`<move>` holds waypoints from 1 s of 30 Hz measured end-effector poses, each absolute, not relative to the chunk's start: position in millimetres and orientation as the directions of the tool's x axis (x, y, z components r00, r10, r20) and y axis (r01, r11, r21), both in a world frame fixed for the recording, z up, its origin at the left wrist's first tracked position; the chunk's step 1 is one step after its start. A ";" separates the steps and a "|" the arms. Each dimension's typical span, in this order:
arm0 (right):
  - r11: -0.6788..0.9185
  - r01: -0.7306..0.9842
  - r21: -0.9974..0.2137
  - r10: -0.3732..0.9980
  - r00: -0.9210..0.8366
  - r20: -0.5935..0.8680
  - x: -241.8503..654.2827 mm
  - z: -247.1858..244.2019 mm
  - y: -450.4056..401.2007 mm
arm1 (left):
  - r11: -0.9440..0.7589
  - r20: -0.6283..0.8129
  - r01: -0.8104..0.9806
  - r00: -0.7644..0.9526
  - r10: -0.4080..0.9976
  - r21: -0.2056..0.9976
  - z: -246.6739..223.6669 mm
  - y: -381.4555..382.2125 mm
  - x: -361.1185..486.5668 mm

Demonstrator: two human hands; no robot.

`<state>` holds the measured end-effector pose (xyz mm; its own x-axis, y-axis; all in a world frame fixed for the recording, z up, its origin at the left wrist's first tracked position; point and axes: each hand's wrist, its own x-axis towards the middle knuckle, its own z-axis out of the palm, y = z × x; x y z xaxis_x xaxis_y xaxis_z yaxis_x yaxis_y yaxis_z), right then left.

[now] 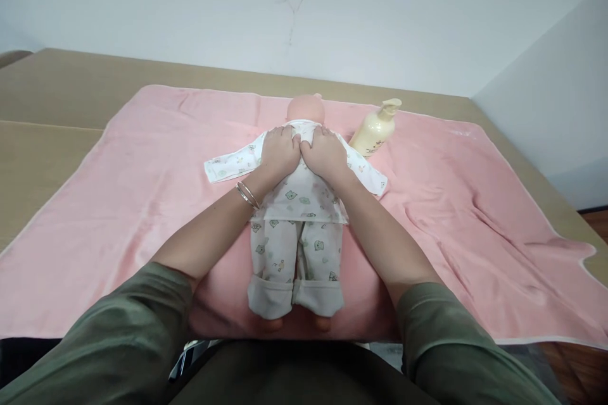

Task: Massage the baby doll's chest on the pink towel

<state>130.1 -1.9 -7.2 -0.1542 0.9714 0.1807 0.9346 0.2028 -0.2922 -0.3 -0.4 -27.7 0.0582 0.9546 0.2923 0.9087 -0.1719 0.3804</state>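
Note:
A baby doll in a white printed top and matching trousers lies lengthwise before me, its bald head at the far end. Both sleeves stretch out sideways, and the trouser cuffs are turned up above the feet. My left hand rests flat on the left side of the doll's upper body, near the shoulder. On the other side my right hand lies flat in the same way, the thumbs almost meeting in the middle. Neither hand grips anything. No facial features of the doll show.
Under the doll a pink blanket with some wrinkles covers much of the wooden table. A cream pump bottle lies tilted on the blanket, right of the doll's head. Behind the table stands a white wall.

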 end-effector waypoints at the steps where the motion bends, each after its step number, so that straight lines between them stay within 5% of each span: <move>1: 0.203 0.934 -0.295 0.971 -0.154 0.180 130.7 -6.3 -2.1 | -0.173 0.290 0.914 0.065 0.955 0.366 -25.7 -1.0 -0.2; 10: 0.194 0.916 -0.351 0.981 -0.171 0.097 141.7 9.9 -1.1 | -0.249 0.148 0.958 0.228 0.962 0.145 13.3 -35.2 6.3; 20: 0.201 0.975 -0.096 0.966 -0.182 0.182 113.8 11.3 -44.7 | -0.181 0.174 0.821 0.102 0.980 0.541 -21.5 13.1 -15.7; 27: 0.188 0.944 -0.270 0.982 -0.175 0.074 135.3 14.6 -10.4 | -0.242 0.182 0.923 0.193 0.964 0.299 -9.4 -20.8 3.6; 30: 0.109 0.941 -0.320 0.994 -0.108 0.020 140.3 16.7 -0.2 | -0.209 0.128 0.934 0.178 0.976 0.291 2.1 -28.3 6.2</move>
